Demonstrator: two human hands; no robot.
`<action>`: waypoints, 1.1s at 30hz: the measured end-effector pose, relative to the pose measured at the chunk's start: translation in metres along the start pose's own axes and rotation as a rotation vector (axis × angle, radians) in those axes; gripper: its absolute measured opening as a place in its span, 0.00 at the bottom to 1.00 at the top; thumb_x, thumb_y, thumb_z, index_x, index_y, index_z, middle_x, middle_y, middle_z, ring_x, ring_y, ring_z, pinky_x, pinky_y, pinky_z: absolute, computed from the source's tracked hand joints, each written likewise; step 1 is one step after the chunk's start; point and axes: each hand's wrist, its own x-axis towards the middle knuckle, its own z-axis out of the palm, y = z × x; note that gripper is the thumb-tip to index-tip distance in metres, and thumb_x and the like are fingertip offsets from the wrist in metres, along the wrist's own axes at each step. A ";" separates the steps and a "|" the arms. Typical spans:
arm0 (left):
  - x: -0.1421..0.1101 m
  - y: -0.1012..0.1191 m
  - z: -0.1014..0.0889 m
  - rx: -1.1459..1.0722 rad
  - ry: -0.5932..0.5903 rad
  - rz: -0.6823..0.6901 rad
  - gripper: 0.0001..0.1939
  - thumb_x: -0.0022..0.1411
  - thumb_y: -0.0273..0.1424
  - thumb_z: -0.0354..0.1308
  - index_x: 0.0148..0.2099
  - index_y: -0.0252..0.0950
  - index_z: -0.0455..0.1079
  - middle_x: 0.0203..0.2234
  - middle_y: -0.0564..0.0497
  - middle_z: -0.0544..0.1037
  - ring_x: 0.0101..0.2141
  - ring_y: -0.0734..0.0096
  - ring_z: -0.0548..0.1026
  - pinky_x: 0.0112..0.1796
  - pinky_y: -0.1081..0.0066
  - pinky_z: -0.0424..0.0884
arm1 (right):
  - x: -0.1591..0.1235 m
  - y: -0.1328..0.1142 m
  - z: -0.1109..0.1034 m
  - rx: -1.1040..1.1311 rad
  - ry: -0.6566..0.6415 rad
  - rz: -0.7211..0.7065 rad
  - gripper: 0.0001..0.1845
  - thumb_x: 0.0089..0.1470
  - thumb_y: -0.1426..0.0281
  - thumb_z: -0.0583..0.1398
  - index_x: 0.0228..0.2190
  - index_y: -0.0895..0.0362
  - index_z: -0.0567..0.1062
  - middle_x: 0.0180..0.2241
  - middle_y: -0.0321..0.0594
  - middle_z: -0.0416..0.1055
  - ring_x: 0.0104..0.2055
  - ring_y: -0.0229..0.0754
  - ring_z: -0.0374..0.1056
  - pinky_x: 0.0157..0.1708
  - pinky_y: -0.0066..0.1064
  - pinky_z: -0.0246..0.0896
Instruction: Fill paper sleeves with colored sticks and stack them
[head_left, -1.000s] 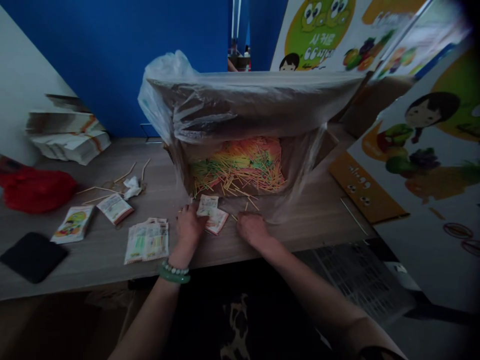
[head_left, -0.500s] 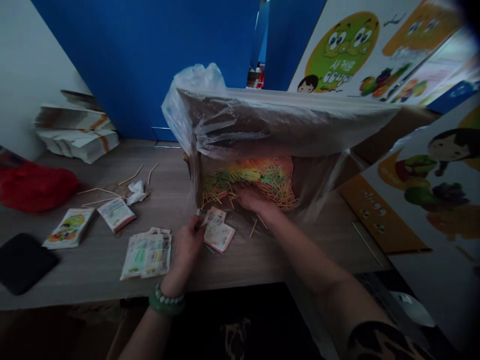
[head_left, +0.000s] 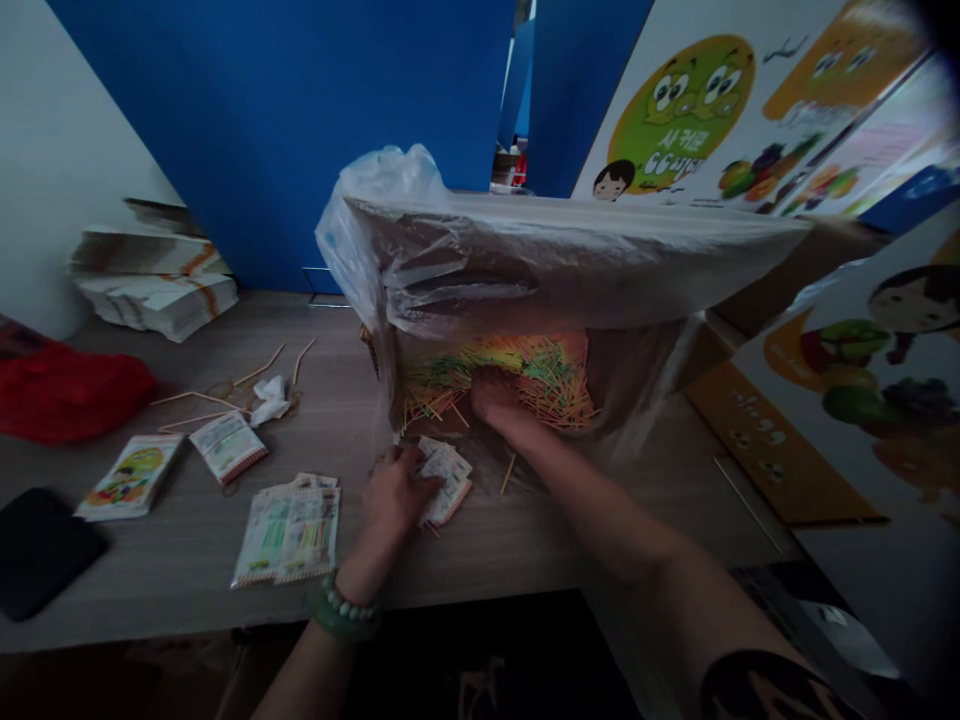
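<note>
My right hand (head_left: 495,395) reaches into a plastic-lined cardboard box (head_left: 637,370) lying with its opening toward me. Its fingers are sunk among thin orange, green and yellow sticks (head_left: 555,375) and are hidden there. My left hand (head_left: 396,490) rests on the table by the box's left front corner, fingers apart, thumb against small printed packets (head_left: 450,490). A green bangle and a beaded bracelet (head_left: 349,605) circle the left wrist. One loose stick (head_left: 508,473) lies in front of the box.
Left of my hand lie clear packets of coloured sticks (head_left: 289,530), another packet (head_left: 229,447), a printed pack (head_left: 133,477), a black phone-like slab (head_left: 46,552) and a red bag (head_left: 71,390). Flat cartons (head_left: 161,285) are stacked behind. Printed boxes (head_left: 847,400) stand on the right.
My left hand has shifted slightly right, from a pinch near the box corner to lying against the small packets. My right hand stays among the sticks, its fingers now deeper. The view has tilted slightly.
</note>
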 end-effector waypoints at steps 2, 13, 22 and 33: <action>-0.001 -0.001 0.001 0.012 0.006 0.004 0.09 0.59 0.34 0.61 0.43 0.39 0.75 0.44 0.45 0.76 0.41 0.59 0.75 0.36 0.67 0.65 | -0.004 0.006 -0.001 -0.002 0.047 0.055 0.24 0.61 0.78 0.45 0.53 0.65 0.71 0.54 0.61 0.69 0.58 0.57 0.64 0.57 0.47 0.55; -0.008 -0.002 -0.004 -0.198 0.188 0.086 0.08 0.65 0.29 0.54 0.40 0.36 0.74 0.39 0.45 0.78 0.38 0.64 0.76 0.37 0.69 0.68 | -0.032 0.041 -0.031 0.310 0.215 0.092 0.16 0.61 0.70 0.48 0.46 0.58 0.70 0.38 0.47 0.75 0.42 0.48 0.70 0.45 0.35 0.60; 0.069 0.080 -0.007 -0.615 0.318 0.431 0.24 0.66 0.34 0.55 0.63 0.35 0.63 0.60 0.39 0.70 0.61 0.59 0.67 0.59 0.61 0.64 | -0.042 0.018 -0.001 0.702 0.204 -0.216 0.17 0.58 0.72 0.46 0.45 0.57 0.70 0.42 0.45 0.74 0.44 0.45 0.68 0.48 0.37 0.63; 0.112 0.094 0.025 -0.494 0.196 0.223 0.19 0.72 0.32 0.41 0.50 0.33 0.72 0.43 0.39 0.80 0.48 0.58 0.77 0.50 0.62 0.69 | -0.026 0.010 0.016 0.617 0.121 -0.193 0.21 0.57 0.75 0.48 0.51 0.60 0.67 0.48 0.52 0.72 0.48 0.45 0.68 0.51 0.36 0.62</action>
